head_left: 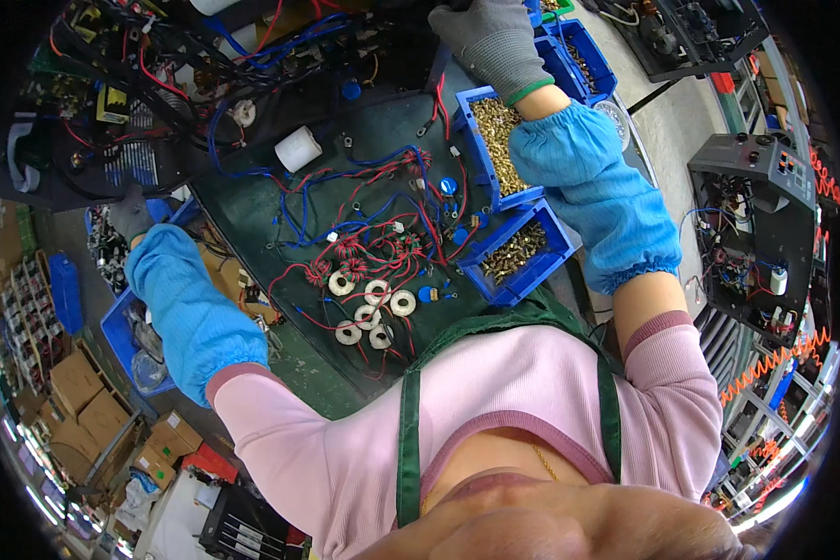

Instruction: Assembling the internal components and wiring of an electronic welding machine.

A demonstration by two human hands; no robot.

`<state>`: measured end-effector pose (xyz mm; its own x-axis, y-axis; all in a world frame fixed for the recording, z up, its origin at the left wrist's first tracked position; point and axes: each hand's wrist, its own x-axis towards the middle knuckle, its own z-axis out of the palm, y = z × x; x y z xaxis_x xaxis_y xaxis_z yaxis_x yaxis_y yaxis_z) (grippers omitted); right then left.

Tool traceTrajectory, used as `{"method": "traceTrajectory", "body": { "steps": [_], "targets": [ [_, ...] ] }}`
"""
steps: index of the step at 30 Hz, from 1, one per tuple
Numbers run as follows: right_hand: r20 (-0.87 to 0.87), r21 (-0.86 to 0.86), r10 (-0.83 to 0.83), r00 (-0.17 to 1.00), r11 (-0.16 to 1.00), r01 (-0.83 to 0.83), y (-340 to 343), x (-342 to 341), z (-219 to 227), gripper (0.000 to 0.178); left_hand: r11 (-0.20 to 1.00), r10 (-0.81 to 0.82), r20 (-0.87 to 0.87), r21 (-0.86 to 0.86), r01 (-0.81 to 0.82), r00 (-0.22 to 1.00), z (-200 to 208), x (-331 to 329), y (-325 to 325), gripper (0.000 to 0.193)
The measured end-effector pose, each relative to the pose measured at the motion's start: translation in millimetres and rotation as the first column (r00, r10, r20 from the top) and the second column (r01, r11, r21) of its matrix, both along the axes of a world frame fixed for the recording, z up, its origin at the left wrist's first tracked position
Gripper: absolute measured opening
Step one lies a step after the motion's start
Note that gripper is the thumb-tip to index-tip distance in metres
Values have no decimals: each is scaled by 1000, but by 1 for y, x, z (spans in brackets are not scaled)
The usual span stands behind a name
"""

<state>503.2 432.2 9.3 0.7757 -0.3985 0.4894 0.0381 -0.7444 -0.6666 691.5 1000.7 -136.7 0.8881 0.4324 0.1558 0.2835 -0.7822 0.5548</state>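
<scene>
A black metal chassis (173, 177) full of wires and boards spans the far side of the bench. My right hand (495, 47), in a grey glove, is closed at the chassis's right end; its fingertips are partly cut off by the upper edge. At the chassis's near left edge is my left hand (132, 217), also gloved, with its fingers mostly hidden. On the dark green mat between my arms lie red and blue wires (364, 205), red-wound coils (345, 247) and several white rings (402, 302). A white cylinder (298, 148) lies near the chassis.
Blue bins of brass-coloured fasteners (492, 140) and bolts (516, 254) line the mat's right side. More blue bins (583, 56) stand beyond my right wrist. A blue bin (126, 341) sits below my left forearm. Another wired chassis (756, 233) is at right; cardboard boxes (89, 401) stand lower left.
</scene>
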Motion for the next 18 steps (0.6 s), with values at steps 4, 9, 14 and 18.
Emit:
{"method": "traceTrajectory", "body": {
  "steps": [4, 9, 14, 18],
  "targets": [
    [-123, 84, 15, 992, 996, -5, -10, -2, -3, 55, 982, -12, -88, 185, 28, 996, 7, -9, -44, 41],
    [-192, 163, 54, 980, 986, -22, -3, -3, 3, 61, 995, -30, 144, -88, 43, 989, -8, -12, -12, 33],
    [-172, 138, 5, 985, 990, 19, 2, -4, 9, 60, 985, -132, 181, -86, 149, 975, 1, -22, -14, 34],
    [-163, 108, 38, 986, 994, -20, -4, -2, 5, 61, 998, -21, -20, 58, 22, 1000, 15, -22, -31, 37]
  ]
}}
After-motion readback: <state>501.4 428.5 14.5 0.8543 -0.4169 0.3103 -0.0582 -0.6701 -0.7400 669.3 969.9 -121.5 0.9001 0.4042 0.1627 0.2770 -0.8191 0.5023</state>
